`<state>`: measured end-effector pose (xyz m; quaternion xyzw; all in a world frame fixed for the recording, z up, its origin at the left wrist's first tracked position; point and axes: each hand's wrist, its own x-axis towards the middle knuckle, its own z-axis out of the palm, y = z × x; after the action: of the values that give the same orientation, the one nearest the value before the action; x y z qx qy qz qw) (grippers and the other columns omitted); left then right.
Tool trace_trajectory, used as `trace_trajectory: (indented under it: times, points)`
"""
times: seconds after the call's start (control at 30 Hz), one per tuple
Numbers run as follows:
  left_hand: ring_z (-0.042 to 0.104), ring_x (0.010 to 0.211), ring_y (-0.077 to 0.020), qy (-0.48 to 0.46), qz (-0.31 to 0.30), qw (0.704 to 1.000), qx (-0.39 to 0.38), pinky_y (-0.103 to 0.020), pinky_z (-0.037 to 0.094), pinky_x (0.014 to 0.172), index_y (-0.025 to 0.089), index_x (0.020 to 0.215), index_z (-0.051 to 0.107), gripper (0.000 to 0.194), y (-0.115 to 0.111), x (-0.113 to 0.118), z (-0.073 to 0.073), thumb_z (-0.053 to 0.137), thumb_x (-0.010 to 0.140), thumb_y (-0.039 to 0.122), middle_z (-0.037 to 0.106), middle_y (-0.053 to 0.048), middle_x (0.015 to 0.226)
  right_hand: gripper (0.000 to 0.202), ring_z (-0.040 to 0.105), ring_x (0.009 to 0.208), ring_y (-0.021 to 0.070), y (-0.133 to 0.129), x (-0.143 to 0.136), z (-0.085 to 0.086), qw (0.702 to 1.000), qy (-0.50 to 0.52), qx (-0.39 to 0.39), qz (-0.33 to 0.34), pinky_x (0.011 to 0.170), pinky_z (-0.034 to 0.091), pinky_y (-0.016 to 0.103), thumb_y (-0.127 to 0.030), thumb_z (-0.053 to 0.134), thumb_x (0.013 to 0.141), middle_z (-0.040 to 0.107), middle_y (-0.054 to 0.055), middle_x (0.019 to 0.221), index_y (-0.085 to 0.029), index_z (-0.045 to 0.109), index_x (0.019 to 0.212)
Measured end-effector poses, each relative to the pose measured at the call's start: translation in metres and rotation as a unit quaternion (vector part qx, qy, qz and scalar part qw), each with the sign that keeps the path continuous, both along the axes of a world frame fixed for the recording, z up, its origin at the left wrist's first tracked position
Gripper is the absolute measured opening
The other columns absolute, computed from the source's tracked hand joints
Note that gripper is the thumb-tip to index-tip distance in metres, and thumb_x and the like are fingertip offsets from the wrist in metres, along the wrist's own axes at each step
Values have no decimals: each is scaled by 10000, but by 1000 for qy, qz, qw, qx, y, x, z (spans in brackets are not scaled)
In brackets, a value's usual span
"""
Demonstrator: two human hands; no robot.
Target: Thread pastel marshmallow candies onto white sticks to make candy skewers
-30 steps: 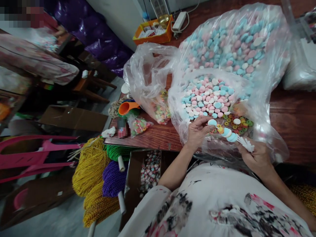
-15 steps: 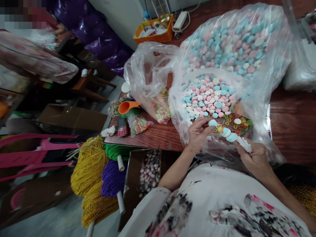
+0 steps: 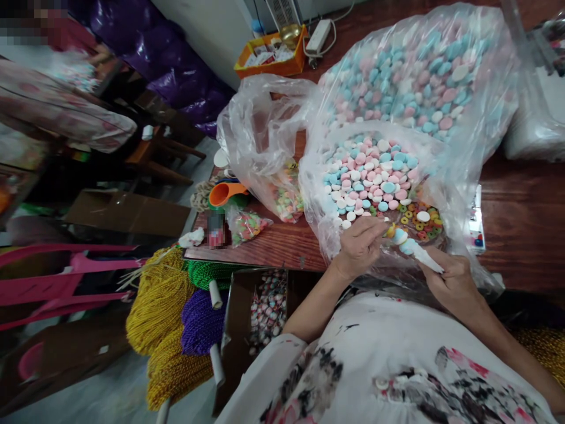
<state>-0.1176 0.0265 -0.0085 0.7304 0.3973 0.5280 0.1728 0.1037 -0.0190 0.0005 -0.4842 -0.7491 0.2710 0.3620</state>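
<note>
Pinching white sticks at lower right is the right hand; beside discs, the left hand curls, hold unclear.

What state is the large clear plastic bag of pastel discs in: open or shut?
Open: the large clear plastic bag gapes at its near side, baring pink, blue and white discs.

- On the far side of my surface, a yellow bin stands beside a white power strip.
- To my left, I see an orange scoop.
- Below the surface's edge I have yellow cord and purple cord.
- Farther left, I see a pink chair, a cardboard box and purple sacks.
</note>
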Motion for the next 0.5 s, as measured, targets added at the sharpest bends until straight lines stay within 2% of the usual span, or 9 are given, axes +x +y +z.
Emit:
trace_trajectory:
  times: [0.1,0.2,0.27,0.4,0.5]
  points:
    - [754,995,-196,14,-11,999,37,-363,639,858,221,1112,744,232,-1,2,-3,593,953,144,784,-101,1046,189,585,499,137,1,0,-2,1000,4,15,-18,522,449,241,-104,557,861,673,-16,632,-206,712,831]
    - [753,962,-173,22,31,998,58,-332,643,854,204,1119,733,227,-2,7,-2,585,962,132,783,-97,1026,185,627,549,160,3,-4,0,997,9,51,-49,535,463,259,-86,562,842,702,4,677,-199,709,848]
    - [753,961,-163,20,62,995,70,-306,640,861,187,1104,731,215,1,11,0,589,959,113,784,-95,1011,243,649,581,168,7,-9,4,995,11,86,-56,549,477,265,-58,546,813,728,17,730,-194,714,925]
    - [751,891,-136,0,105,990,93,-247,628,798,185,1086,731,203,15,17,4,598,957,103,783,-68,963,418,688,645,191,15,-23,12,986,-28,159,-29,597,516,278,-33,490,740,757,42,815,-185,687,1076]
    - [742,852,-125,-23,126,987,99,-234,620,768,193,1092,733,196,25,20,5,584,978,137,777,-57,950,392,679,616,210,17,-35,14,981,-80,175,2,570,501,291,-38,458,698,715,37,716,-181,667,998]
